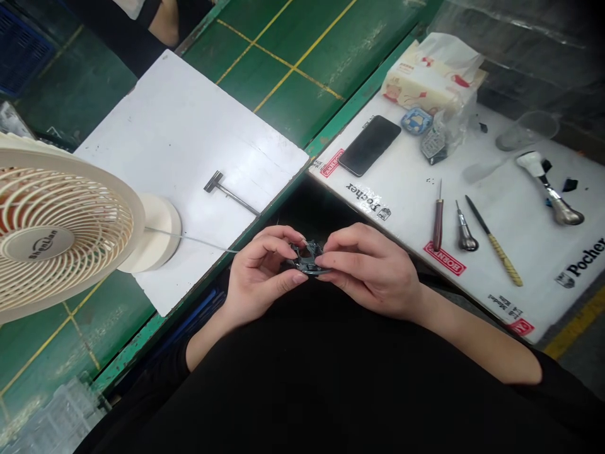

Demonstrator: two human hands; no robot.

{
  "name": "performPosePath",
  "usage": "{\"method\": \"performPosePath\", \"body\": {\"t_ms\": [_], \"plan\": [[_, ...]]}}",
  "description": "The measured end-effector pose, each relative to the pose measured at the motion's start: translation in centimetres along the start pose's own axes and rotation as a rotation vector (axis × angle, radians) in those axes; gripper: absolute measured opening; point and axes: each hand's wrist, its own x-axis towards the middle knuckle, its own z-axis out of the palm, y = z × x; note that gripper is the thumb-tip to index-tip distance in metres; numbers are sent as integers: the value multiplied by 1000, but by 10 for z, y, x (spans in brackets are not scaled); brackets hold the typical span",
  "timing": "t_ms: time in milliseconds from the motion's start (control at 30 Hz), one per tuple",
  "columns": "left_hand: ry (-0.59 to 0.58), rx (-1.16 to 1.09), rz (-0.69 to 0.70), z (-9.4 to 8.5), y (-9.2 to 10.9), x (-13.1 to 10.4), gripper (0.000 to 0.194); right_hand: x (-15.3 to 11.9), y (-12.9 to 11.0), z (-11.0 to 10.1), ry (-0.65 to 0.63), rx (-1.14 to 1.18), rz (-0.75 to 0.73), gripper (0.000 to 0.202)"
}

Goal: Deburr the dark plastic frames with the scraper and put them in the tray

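Observation:
Close to my body, in the gap between the two work surfaces, I hold a small dark grey moulded part [309, 260] with both hands. My left hand [265, 265] pinches its left side between thumb and fingers. On the other side, the fingertips of my right hand [373, 268] are closed on its right edge. Its fine details are too small to make out, and my fingers cover both of its ends.
A cream fan [45, 243] stands left on a white board [179, 120], near a T-shaped metal tool [234, 194]. On the right table [401, 221] lie a phone [371, 145], a red-handled awl [438, 221], a screwdriver [466, 233], a file [496, 243] and a tissue box [430, 79]. Another person's arm [165, 24] shows top left.

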Motion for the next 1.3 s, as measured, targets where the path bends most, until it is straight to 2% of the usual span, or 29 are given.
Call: {"method": "performPosePath", "body": {"t_ms": [200, 300, 367, 433, 533, 600, 667, 833, 967, 1100, 1300], "plan": [[-2, 26, -46, -1, 4, -3, 17, 2, 1, 1, 6, 19, 2, 13], [11, -12, -89, -2, 2, -4, 22, 3, -1, 0, -1, 91, 93, 9], [5, -94, -167, -4, -1, -3, 38, 3, -2, -1, 7, 165, 251, 8], [-39, -216, -311, -4, -3, -1, 50, 5, -2, 0, 24, 287, 471, 21], [-72, -371, -546, -3, -3, 3, 46, 6, 2, 5, 46, 554, 794, 39], [-61, -421, -615, -1, -3, 5, 43, 7, 5, 10, 65, 705, 937, 45], [-64, -450, -633, -1, -2, 6, 45, 7, 7, 15, 88, 807, 1016, 46], [-67, -477, -629, -1, -1, 6, 50, 6, 9, 21, 117, 933, 1111, 45], [-52, -477, -649, 1, -1, 6, 44, 5, 10, 22, 127, 964, 1147, 44], [-59, -507, -656, 1, -3, 8, 41, 4, 11, 22, 135, 997, 1163, 44], [-43, -495, -651, 1, -5, 7, 50, 4, 8, 24, 148, 976, 1127, 45]]}}
